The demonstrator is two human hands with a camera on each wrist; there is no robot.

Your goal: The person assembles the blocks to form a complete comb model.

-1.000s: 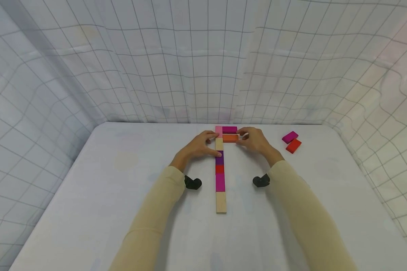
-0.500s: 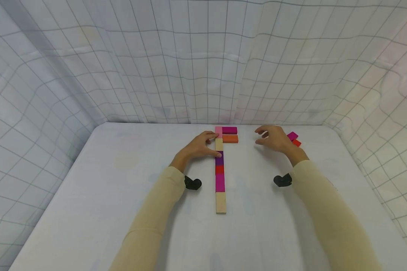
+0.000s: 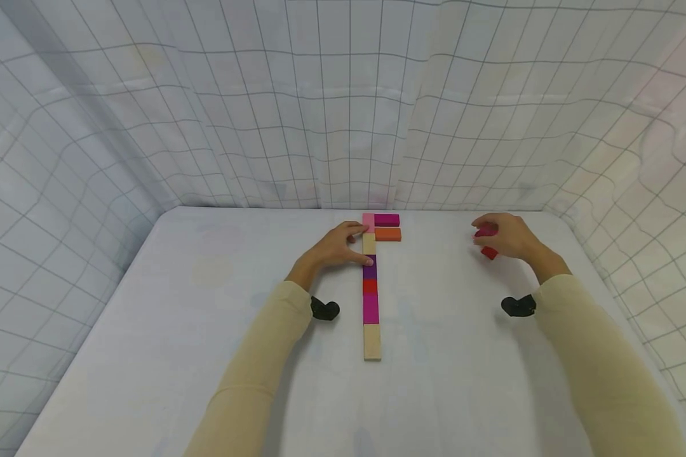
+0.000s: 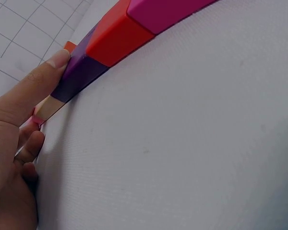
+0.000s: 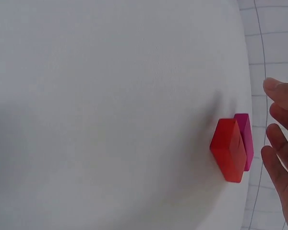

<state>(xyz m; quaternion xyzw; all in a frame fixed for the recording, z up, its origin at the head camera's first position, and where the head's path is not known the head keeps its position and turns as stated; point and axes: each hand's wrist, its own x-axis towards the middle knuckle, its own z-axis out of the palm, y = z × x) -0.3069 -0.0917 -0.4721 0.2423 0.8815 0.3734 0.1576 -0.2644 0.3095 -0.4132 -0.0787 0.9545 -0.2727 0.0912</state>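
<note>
My left hand (image 3: 334, 244) rests along a straight row of coloured wooden blocks, its thumb on the purple block (image 3: 369, 271) and its forefinger at the pink block (image 3: 368, 219). A plain wood block (image 3: 368, 244) lies between these two. Off the row's far end, a magenta block (image 3: 387, 219) and an orange block (image 3: 388, 235) extend to the right. My right hand (image 3: 509, 235) hovers with parted fingers over two loose blocks, partly covering them in the head view. The right wrist view shows the red block (image 5: 229, 148) in front of the other magenta block (image 5: 247, 141).
Toward me the row continues with a red block (image 3: 369, 286), a magenta block (image 3: 370, 308) and a plain wood block (image 3: 372, 343). A white cloth with a grid pattern (image 3: 349, 127) hangs behind the white table (image 3: 234, 381) and along both sides.
My right hand has moved right, away from the orange block, which stays in place, to above the loose red and magenta blocks. The left hand has stayed on the row.
</note>
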